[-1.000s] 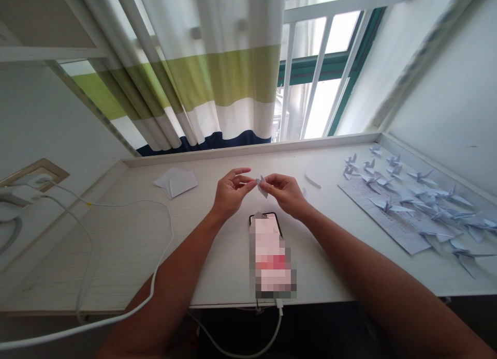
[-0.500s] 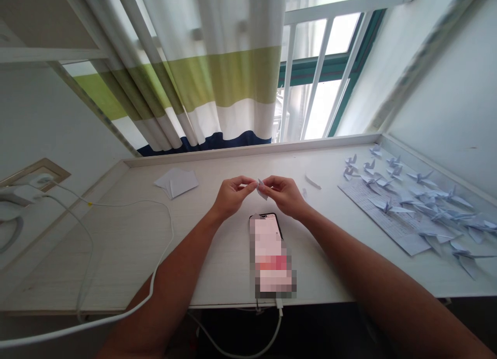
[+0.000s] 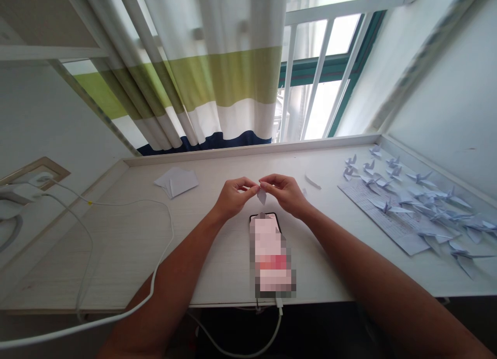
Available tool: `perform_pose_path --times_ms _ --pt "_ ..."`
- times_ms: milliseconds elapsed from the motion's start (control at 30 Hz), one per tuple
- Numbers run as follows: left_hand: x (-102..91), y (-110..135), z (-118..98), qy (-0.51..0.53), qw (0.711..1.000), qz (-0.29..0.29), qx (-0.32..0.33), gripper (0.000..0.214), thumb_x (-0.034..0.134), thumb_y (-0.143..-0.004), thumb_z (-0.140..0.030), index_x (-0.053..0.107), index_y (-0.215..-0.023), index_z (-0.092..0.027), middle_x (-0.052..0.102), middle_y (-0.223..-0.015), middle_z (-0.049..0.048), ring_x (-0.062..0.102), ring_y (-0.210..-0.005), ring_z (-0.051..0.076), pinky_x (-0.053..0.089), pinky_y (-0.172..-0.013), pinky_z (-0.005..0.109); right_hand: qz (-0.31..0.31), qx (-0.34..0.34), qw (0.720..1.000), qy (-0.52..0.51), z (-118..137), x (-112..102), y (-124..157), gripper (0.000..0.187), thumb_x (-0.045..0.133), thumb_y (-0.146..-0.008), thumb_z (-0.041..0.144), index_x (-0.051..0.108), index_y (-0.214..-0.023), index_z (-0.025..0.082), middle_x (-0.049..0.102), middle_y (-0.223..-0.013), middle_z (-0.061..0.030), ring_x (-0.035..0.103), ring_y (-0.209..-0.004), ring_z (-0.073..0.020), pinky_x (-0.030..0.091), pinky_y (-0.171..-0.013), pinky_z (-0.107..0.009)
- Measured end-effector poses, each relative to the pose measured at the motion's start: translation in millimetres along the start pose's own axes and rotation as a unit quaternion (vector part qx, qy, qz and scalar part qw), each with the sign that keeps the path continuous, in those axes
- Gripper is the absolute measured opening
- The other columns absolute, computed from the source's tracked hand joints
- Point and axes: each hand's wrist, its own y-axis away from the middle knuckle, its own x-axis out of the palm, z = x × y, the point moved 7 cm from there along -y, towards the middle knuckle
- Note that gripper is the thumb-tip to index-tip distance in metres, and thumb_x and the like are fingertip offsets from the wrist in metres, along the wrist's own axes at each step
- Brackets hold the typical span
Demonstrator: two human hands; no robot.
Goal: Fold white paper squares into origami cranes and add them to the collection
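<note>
Desk (image 3: pixel 116 255), probably laminate, under striped curtains (image 3: pixel 217 74)

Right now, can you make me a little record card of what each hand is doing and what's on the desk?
Left hand: pinching a small folded piece of paper
Right hand: pinching the same paper
Below the hands: phone with a blurred screen, joined to a white cable
Right side: many paper cranes around a printed sheet
Left side: folded white paper

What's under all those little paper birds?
The paper birds sit mostly on a flat sheet of printed paper, and that sheet lies on the white table. The parts of the sheet right under the birds are covered, so I can't see what's there.
</note>
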Motion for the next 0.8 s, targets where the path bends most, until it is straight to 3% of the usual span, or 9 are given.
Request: perform_pose_path --times_ms 100,433,533,800 --pt "1.8 0.3 -0.4 0.000 1.000 0.011 -0.001 0.020 0.074 -0.083 -0.038 0.077 -0.080 -0.018 0.077 -0.082 0.0051 0.069 -0.079 0.019 0.053 -0.079 0.034 0.012 0.004 1.000 -0.008 -1.3 0.6 -0.3 0.037 0.079 -0.077 0.054 0.077 -0.091 0.019 0.075 -0.088 -0.0067 0.066 -0.082 -0.0197 0.053 -0.078 -0.036" --pt "1.7 0.1 2.8 0.023 1.000 -0.002 -0.005 0.022 0.076 -0.081 -0.040 0.076 -0.079 -0.018 0.076 -0.080 0.0050 0.068 -0.076 0.019 0.053 -0.077 0.033 -0.033 -0.018 0.999 -0.026 0.2 -4.3 0.0 0.035 0.078 -0.078 0.053 0.075 -0.084 0.019 0.073 -0.082 -0.0050 0.064 -0.076 -0.0181 0.053 -0.074 -0.034" --pt "2.0 0.4 4.7 0.022 1.000 -0.002 -0.008 0.022 0.075 -0.082 -0.039 0.076 -0.079 -0.018 0.076 -0.079 0.0052 0.068 -0.075 0.019 0.053 -0.076 0.033 -0.011 -0.020 1.000 0.003 2.2 -1.2 0.4 0.034 0.076 -0.080 0.053 0.075 -0.085 0.019 0.074 -0.083 -0.0058 0.065 -0.078 -0.0193 0.053 -0.075 -0.035" --pt "2.7 1.6 1.7 -0.026 1.000 -0.009 -0.006 0.020 0.075 -0.081 -0.038 0.077 -0.078 -0.018 0.076 -0.079 0.0051 0.069 -0.076 0.020 0.053 -0.078 0.034 -0.038 -0.034 0.994 0.100 2.0 -4.6 0.0 0.035 0.064 -0.090 0.051 0.071 -0.080 0.018 0.070 -0.076 -0.0046 0.061 -0.074 -0.0188 0.049 -0.073 -0.035"
